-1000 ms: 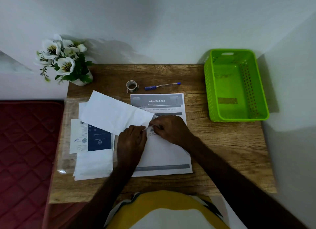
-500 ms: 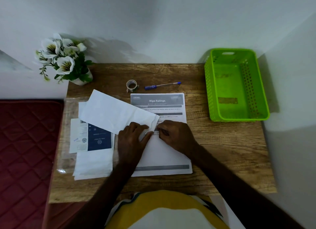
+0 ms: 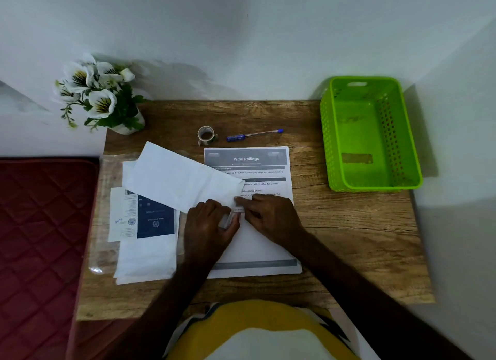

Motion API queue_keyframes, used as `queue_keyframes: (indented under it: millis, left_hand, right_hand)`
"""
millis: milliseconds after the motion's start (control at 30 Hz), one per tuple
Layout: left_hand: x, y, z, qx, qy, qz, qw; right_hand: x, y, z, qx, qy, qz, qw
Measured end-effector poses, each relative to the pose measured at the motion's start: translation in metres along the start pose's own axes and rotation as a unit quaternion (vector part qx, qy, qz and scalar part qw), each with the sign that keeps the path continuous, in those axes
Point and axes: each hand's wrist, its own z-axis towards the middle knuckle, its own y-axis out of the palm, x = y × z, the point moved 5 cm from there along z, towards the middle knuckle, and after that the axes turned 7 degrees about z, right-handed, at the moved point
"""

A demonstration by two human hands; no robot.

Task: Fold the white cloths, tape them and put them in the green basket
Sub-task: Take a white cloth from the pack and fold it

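Right now both hands meet at the near right corner of a folded white cloth (image 3: 185,182) that lies slantwise across the middle of the desk (image 3: 349,239). The left hand (image 3: 208,225) curls its fingers around that corner, and the right hand (image 3: 271,217) pinches a small strip of tape (image 3: 238,209) there with its fingertips. Under the hands lies a printed sheet (image 3: 255,166) headed "Wipe Railings". More white cloths (image 3: 146,260) sit stacked on the left part of the desk with a dark blue booklet (image 3: 155,217) on top. Behind the sheet stand a tape roll (image 3: 206,134) and a blue pen (image 3: 253,135). At the far right corner sits the green basket (image 3: 326,145), well apart from the cloth. A flower pot (image 3: 102,96) stands at the far left corner.
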Motion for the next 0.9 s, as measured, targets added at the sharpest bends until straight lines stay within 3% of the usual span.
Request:
queue_keyframes:
  millis: [267,400,467,633,767,900]
  left_hand:
    - [-0.005,0.002,-0.006,-0.027,-0.033,0.046,0.998]
    - [-0.008,-0.003,-0.003,-0.058,-0.111,-0.038,0.991]
    - [-0.008,-0.005,-0.001,-0.06,-0.102,-0.066,0.991]
    - [-0.015,-0.003,-0.002,-0.056,-0.068,-0.077,0.993]
    - [-0.016,-0.008,0.001,-0.063,-0.111,-0.093,0.988]
    - [-0.018,-0.009,0.003,-0.077,-0.154,-0.098,0.98]
  right_hand:
    - [0.001,0.001,0.004,0.012,0.03,-0.005,0.999]
    - [0.004,0.003,0.01,0.021,0.114,0.072,0.991]
    - [0.004,0.007,0.012,0.025,0.139,0.099,0.985]
    - [0.005,0.01,0.018,0.029,0.215,0.076,0.973]
    - [0.01,0.008,0.028,-0.019,0.305,0.072,0.949]
    - [0.016,0.004,0.035,-0.013,0.344,0.076,0.936]
